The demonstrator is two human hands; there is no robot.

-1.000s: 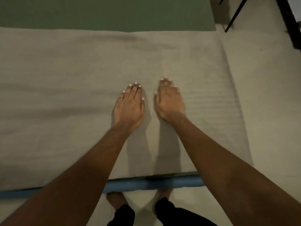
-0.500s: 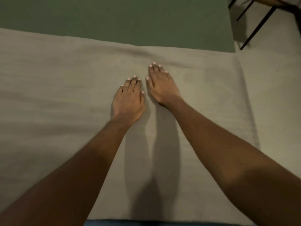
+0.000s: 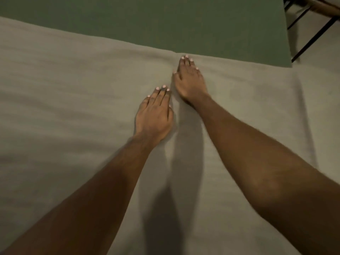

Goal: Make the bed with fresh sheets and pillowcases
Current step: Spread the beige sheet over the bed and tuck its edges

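Pressing palms down on the sheet (image 3: 73, 111): both hands, fingers straight and held close together, nothing pinched

Left hand (image 3: 154, 115): nearer the person, flat on the cloth, thumb tucked along its side

Right hand (image 3: 189, 80): further out, fingertips (image 3: 186, 58) at the sheet's far edge, where a small ridge of cloth rises just left of them

Spacing: the hands lie just beside each other, left fingertips level with the heel of the right hand; whether they touch, cannot tell

Sheet: beige, spread over the bed, filling most of the view; faint creases run left to right; a fold line runs down its right side

Beyond the far edge: a flat green surface (image 3: 165, 23)

Top right: thin dark chair legs (image 3: 312, 36) on pale floor (image 3: 320, 57)

Forearms bare, their shadows falling on the sheet between them
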